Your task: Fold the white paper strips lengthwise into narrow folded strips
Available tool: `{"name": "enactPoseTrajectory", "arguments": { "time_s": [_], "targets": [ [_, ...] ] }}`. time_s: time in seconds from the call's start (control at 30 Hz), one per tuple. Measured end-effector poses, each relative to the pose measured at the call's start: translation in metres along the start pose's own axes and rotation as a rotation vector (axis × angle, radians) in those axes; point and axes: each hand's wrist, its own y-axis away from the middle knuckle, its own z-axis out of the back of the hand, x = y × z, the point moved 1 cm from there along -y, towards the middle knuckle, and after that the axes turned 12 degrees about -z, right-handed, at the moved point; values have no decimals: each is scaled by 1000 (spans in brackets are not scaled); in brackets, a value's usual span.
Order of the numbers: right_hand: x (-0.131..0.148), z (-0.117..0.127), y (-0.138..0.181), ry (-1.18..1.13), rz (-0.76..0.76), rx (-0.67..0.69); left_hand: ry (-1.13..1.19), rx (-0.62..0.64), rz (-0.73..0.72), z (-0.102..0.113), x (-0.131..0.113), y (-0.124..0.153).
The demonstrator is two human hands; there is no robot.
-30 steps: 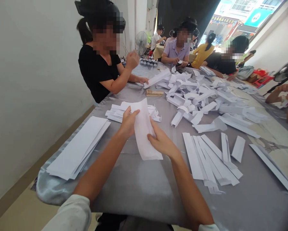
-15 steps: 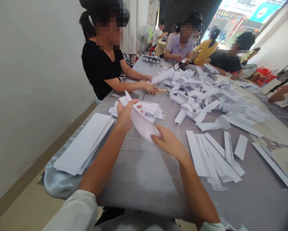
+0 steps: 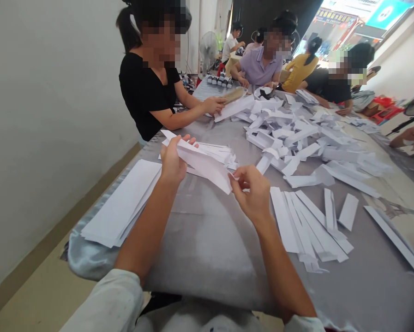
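Observation:
A folded strip of white paper (image 3: 207, 162) is held up between my two hands over the table. My left hand (image 3: 175, 159) grips its far left end, thumb on the near side and fingertips showing beyond the edge. At the near right end, my right hand (image 3: 251, 186) pinches the corner between thumb and forefinger. Under and behind the held paper lies a spread of paper strips (image 3: 224, 152). A neat stack of flat white sheets (image 3: 123, 200) rests left of my left forearm. Several narrow folded strips (image 3: 307, 226) fan out to the right of my right hand.
A large heap of folded white papers (image 3: 297, 133) covers the table's middle. At the far left, a person in black (image 3: 147, 92) holds a tan flat piece (image 3: 235, 94). More people sit around the grey-covered table (image 3: 207, 249). A wall (image 3: 47, 115) stands at left.
My right hand has shifted up and right, from holding the paper's end to pinching its corner. The paper is flatter and less curled. The person in black has lifted the tan piece.

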Motion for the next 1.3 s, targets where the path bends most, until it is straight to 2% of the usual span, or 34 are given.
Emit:
{"name": "enactPoseTrajectory", "arguments": {
  "time_s": [0.07,0.2,0.23,0.3,0.43,0.57,0.67,0.87,1.0,1.3],
  "targets": [
    [1,5,-1,-44,80,24,-2,33,33,0,-1,0],
    [4,16,-5,-230,103,258,26,98,109,1,0,2],
    [4,18,-7,-282,72,286,30,127,113,1,0,3],
    [2,18,-10,-364,-45,261,28,219,107,-3,2,8],
    [1,2,-10,-384,-329,230,28,458,129,-14,6,29],
    [4,-15,-6,-298,-431,253,58,615,172,-21,10,50],
    [8,-16,-4,-236,-405,216,65,652,190,-22,13,56],
    [13,-9,-1,-16,-266,62,30,722,249,-16,19,50],
    [14,-8,2,83,-195,10,55,740,256,-17,20,49],
    [15,-8,2,-57,-216,26,37,732,188,-18,18,50]
  ]
}}
